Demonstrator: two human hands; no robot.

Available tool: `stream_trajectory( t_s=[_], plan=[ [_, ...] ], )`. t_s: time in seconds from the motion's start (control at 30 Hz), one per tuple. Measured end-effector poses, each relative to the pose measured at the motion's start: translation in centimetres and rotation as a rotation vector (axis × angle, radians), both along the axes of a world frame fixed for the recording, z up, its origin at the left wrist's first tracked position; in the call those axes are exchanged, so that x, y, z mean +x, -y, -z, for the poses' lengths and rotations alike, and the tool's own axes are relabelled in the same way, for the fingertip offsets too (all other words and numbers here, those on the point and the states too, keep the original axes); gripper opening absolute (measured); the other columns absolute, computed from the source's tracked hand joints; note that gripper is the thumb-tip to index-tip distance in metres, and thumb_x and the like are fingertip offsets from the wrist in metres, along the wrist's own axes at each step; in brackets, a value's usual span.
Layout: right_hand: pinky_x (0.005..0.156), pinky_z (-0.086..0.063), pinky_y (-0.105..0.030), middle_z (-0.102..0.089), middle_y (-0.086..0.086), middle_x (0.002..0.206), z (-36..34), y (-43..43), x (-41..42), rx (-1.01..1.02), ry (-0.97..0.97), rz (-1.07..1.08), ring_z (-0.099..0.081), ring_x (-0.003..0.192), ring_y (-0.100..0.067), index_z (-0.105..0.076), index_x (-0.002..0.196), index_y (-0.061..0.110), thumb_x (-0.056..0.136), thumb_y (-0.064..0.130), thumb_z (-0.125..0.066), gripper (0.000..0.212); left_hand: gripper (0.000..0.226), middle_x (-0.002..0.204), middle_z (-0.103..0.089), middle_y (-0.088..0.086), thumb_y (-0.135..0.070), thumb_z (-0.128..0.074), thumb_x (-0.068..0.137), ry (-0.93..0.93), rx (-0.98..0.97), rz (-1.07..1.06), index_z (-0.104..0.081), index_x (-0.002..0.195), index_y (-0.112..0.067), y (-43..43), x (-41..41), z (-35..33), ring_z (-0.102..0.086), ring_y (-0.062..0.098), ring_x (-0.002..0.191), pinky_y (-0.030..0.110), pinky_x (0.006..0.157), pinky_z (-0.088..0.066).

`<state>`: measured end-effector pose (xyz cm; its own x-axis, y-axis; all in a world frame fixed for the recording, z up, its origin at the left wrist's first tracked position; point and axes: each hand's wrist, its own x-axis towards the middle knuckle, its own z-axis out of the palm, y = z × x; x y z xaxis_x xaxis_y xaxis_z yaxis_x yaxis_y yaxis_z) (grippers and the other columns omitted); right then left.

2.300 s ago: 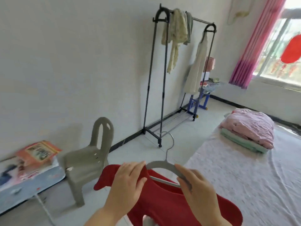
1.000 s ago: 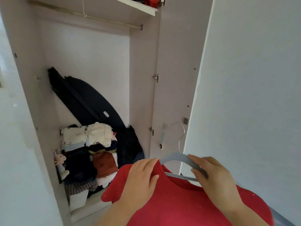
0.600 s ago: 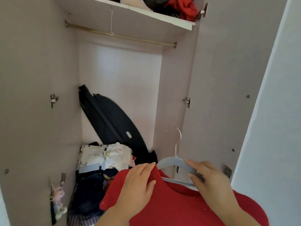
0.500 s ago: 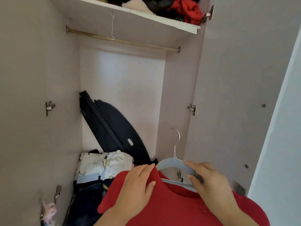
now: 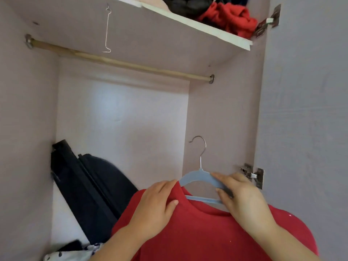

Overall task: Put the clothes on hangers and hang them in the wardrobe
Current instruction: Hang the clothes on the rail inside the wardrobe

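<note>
A left hand (image 5: 158, 202) is pinching the red garment (image 5: 197, 232) at its collar; a right hand (image 5: 243, 196) is gripping the hanger (image 5: 199, 176), low before the wardrobe (image 5: 28, 129). The garment, seemingly half seated, is risking slipping off when lifted. A black bag (image 5: 90, 185) is leaning below; a wire hook (image 5: 107, 31) is dangling near the rail (image 5: 120, 63).
</note>
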<state>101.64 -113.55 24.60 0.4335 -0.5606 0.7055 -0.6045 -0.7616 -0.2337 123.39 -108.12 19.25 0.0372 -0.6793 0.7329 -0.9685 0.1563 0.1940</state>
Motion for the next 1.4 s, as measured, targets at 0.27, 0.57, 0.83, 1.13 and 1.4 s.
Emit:
stream_trajectory(
  t_s=[0.27,0.57,0.83,1.13,1.4],
  plan=[
    [0.068,-0.050,-0.032,-0.051,0.006,0.094,-7.3,11.4,7.4,-0.152,-0.016,0.053,-0.061,0.079,-0.018,-0.056,0.123,0.036,0.085,0.020,-0.059,0.042,0.053,0.140,-0.037,-0.015,-0.034,-0.046,0.093,0.019,-0.064,0.012,-0.027,0.142,-0.031,13.0,7.3,-6.9,-0.033,0.001,0.126,0.011,0.102,-0.019],
    [0.071,-0.050,-0.035,-0.050,-0.002,0.105,-16.6,24.9,12.2,-0.317,-0.015,0.167,-0.060,0.091,-0.025,-0.054,0.122,0.031,0.089,0.020,-0.050,0.035,0.052,0.138,-0.041,-0.011,-0.029,-0.049,0.092,0.105,-0.165,-0.052,-0.032,0.141,-0.029,24.9,11.7,-16.5,-0.038,0.005,0.124,0.014,0.103,-0.026],
    [0.060,-0.037,-0.027,-0.033,0.000,0.087,-25.4,32.5,13.4,-0.399,0.057,0.331,-0.058,0.080,-0.029,-0.061,0.104,0.018,0.085,0.004,-0.047,0.027,0.052,0.141,-0.039,-0.007,-0.035,-0.046,0.093,0.148,-0.280,-0.212,-0.029,0.142,-0.029,29.7,13.5,-23.7,-0.038,0.012,0.127,0.026,0.104,-0.032],
    [0.072,-0.044,-0.031,-0.044,-0.008,0.118,-29.0,35.8,16.7,-0.293,0.045,0.424,-0.060,0.099,-0.025,-0.051,0.127,0.014,0.092,-0.001,-0.041,0.040,0.053,0.143,-0.033,-0.015,-0.041,-0.040,0.095,0.211,-0.253,-0.391,-0.020,0.143,-0.033,29.2,17.6,-23.7,-0.035,0.005,0.129,0.021,0.102,-0.031],
    [0.070,-0.044,-0.031,-0.042,-0.009,0.118,-27.0,37.4,18.0,-0.232,0.016,0.419,-0.061,0.092,-0.025,-0.055,0.119,0.012,0.088,-0.002,-0.048,0.035,0.053,0.141,-0.035,-0.012,-0.040,-0.039,0.095,0.247,-0.239,-0.425,-0.020,0.144,-0.031,28.8,18.6,-23.5,-0.038,0.008,0.126,0.022,0.101,-0.032]
  ],
)
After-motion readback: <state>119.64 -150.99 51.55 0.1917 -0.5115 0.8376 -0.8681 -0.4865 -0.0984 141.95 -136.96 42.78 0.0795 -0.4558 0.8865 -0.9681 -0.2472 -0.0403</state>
